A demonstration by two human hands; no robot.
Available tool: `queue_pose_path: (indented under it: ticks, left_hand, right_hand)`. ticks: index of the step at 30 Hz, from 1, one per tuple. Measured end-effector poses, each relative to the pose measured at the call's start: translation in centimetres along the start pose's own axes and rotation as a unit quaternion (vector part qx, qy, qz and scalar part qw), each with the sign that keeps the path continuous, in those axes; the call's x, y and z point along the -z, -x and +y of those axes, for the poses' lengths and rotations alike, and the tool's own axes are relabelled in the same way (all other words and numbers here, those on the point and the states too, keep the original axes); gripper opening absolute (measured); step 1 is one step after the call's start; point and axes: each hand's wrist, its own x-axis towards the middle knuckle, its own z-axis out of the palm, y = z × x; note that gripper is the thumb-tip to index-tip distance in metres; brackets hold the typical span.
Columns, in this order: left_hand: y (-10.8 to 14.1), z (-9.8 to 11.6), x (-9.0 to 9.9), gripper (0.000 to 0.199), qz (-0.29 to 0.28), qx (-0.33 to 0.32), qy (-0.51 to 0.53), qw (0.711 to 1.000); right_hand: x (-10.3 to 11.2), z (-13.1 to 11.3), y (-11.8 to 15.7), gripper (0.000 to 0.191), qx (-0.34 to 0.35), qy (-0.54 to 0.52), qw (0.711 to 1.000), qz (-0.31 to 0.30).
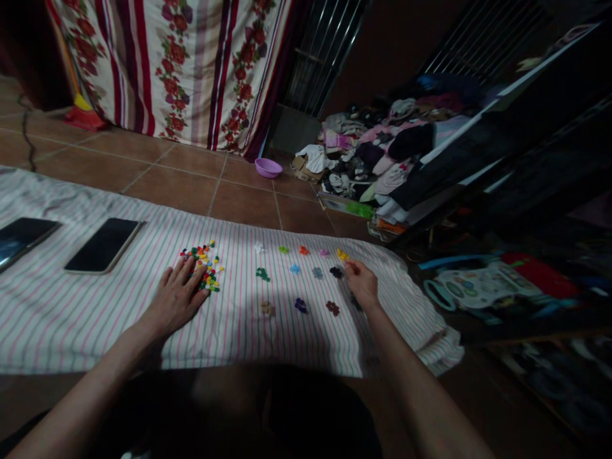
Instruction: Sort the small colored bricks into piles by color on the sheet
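My left hand (179, 293) lies flat with fingers spread, its fingertips on a mixed pile of small coloured pieces (205, 258). My right hand (361, 280) has its fingers pinched together just below the yellow pieces (342, 254) and beside the black pieces (335, 272); anything between its fingertips is too small to make out. Sorted by colour, little groups stand in rows: white (259, 248), lime green (283, 249), orange (303, 250), pink (324, 252), dark green (262, 274), light blue (295, 269), grey (317, 273), tan (266, 308), dark blue (300, 305) and brown (333, 308).
A striped cloth (229, 344) covers the work surface. Left of the pile lie a phone (102, 245) and another dark-screened device (23, 236). On the tiled floor beyond are a purple basin (268, 167), a heap of clothes (377, 140) and a red dustpan (85, 118).
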Motion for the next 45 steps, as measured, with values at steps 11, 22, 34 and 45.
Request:
queue_pose_path:
  ticks: [11,22,34,45]
  left_hand:
    - [0.0,-1.8,0.3,0.051,-0.031,0.016,0.085,0.996]
    - [0.1,-5.6,3.0,0.056,-0.059,0.150,0.263,0.951]
    - [0.9,-7.4,5.6,0.041,-0.082,0.132,0.221,0.963]
    - [0.6,-6.4,4.0,0.041,-0.057,0.041,0.155,0.985]
  right_hand:
    - [-8.2,-17.2,9.7,0.027,0.145,-0.216,0.949,-0.178]
    - [-14.0,-21.6,13.7,0.022,0.257,-0.224,0.913,-0.223]
    - [-15.3,-21.8,14.6,0.032,0.338,-0.158,0.897,-0.238]
    - [-14.9,-22.8,15.0,0.029,0.373,-0.118,0.888,-0.242]
